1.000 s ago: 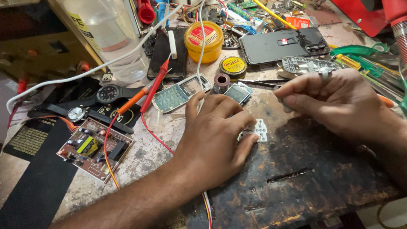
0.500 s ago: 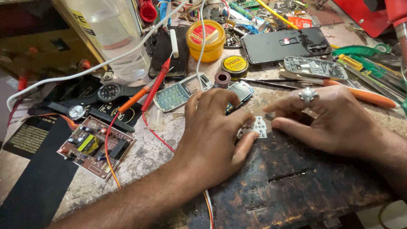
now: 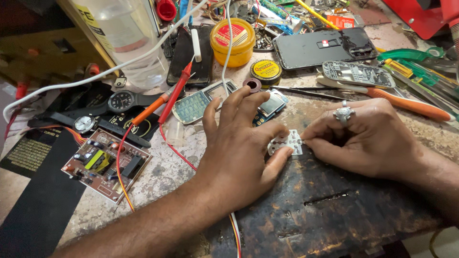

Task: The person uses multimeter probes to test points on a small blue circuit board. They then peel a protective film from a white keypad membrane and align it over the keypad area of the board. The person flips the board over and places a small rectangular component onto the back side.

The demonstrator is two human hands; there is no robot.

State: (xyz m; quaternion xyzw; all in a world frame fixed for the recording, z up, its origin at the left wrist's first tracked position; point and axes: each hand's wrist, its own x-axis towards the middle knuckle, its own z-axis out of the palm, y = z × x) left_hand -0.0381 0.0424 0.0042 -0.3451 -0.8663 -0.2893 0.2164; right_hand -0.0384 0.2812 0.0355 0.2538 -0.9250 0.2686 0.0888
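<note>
Mid-frame, the left hand (image 3: 239,157) with fingers spread and the right hand (image 3: 368,138) with fingertips pinched together press a small white keypad sheet (image 3: 285,142) onto the dark mat (image 3: 325,210), seemingly mid-repair, phone parts lying unassembled above

Soft, even daylight falls from above and ahead, bright on the pale surface (image 3: 167,177) and dimmer at the left edge. Shadows under the left hand (image 3: 239,157) and right hand (image 3: 368,138) are faint and short. The plastic bottle (image 3: 124,38) shows mild glare. Focus is sharp at centre; corners stretch and blur slightly.
</note>
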